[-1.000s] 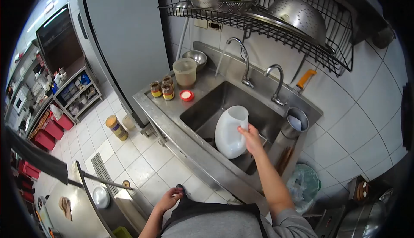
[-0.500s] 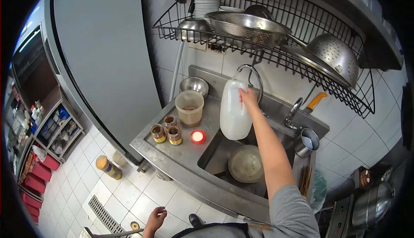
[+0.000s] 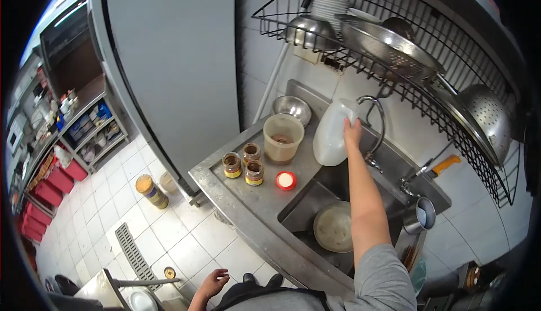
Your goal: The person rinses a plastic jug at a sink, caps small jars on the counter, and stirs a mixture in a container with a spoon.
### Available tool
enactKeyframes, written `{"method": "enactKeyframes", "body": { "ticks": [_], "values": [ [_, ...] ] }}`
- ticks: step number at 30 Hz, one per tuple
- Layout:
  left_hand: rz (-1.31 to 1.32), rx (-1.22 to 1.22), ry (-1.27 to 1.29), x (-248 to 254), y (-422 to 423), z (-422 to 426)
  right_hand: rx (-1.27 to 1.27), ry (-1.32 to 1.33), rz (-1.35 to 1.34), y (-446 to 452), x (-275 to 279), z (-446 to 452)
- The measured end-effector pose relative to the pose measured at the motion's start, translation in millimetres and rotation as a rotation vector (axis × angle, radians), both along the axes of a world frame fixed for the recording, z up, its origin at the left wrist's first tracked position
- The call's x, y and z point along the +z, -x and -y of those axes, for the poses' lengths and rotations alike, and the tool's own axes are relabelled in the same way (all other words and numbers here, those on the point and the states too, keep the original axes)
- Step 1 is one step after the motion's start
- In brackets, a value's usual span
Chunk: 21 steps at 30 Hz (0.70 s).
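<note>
My right hand [image 3: 353, 134] is wrapped round the handle of a white plastic jug [image 3: 328, 136], held tilted by the left edge of the sink [image 3: 307, 201]. A cloudy plastic tub [image 3: 283, 152] with a little brown stuff in it stands just left of the jug. Several small glass jars [image 3: 254, 174] with dark residue are grouped in front of the tub, beside a red lid [image 3: 286, 181]. In the sink basin sits a round pan [image 3: 333, 226] holding cloudy liquid. My left hand [image 3: 214, 283] hangs low over the floor, fingers loosely apart and holding nothing.
A black wire rack [image 3: 360, 51] with plates and colanders hangs above. Behind the jug curves a faucet [image 3: 380, 119]. A steel bowl [image 3: 292, 109] lies at the back, a metal pitcher [image 3: 416, 218] at the right. On the floor stands a yellow-topped container [image 3: 151, 191].
My right hand has carried the jug leftward relative to the sink, toward the tub, and the jug leans more. The camera view has turned left.
</note>
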<state>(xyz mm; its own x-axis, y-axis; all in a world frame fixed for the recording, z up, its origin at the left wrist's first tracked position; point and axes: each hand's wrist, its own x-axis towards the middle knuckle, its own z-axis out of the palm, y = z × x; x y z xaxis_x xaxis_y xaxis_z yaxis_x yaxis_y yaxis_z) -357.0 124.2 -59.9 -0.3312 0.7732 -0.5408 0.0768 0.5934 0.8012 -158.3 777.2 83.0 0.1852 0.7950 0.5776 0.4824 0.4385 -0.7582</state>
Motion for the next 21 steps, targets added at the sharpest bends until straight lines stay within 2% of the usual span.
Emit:
{"method": "enactKeyframes", "body": {
  "ticks": [2, 6, 9, 11, 14, 15, 21],
  "values": [
    [0.019, 0.018, 0.022, 5.1, -2.7, -4.1, -0.025, -0.120, 0.023, 7.1, 5.5, 22.6],
    [0.029, 0.012, 0.014, 9.4, -1.1, -9.2, -0.033, 0.055, 0.082, 4.3, 5.7, 37.1],
    [0.037, -0.008, 0.042, -7.5, 10.8, -14.8, -0.134, 0.218, 0.213, 2.2, 1.8, 34.0],
    [0.007, -0.062, 0.086, -16.7, 26.3, -22.4, -0.213, 0.204, 0.188, 6.9, 6.9, 41.5],
    [0.014, -0.151, 0.123, 12.4, 52.5, -54.9, -0.194, 0.184, 0.039, 12.2, 6.4, 50.1],
    [-0.037, -0.197, 0.073, 6.5, 66.2, -63.1, -0.226, 0.198, 0.023, 16.8, 10.7, 52.9],
    [-0.116, -0.169, -0.030, -0.6, 150.2, -97.0, -0.287, 0.207, -0.067, 27.0, 7.9, 55.0]
  ]
}}
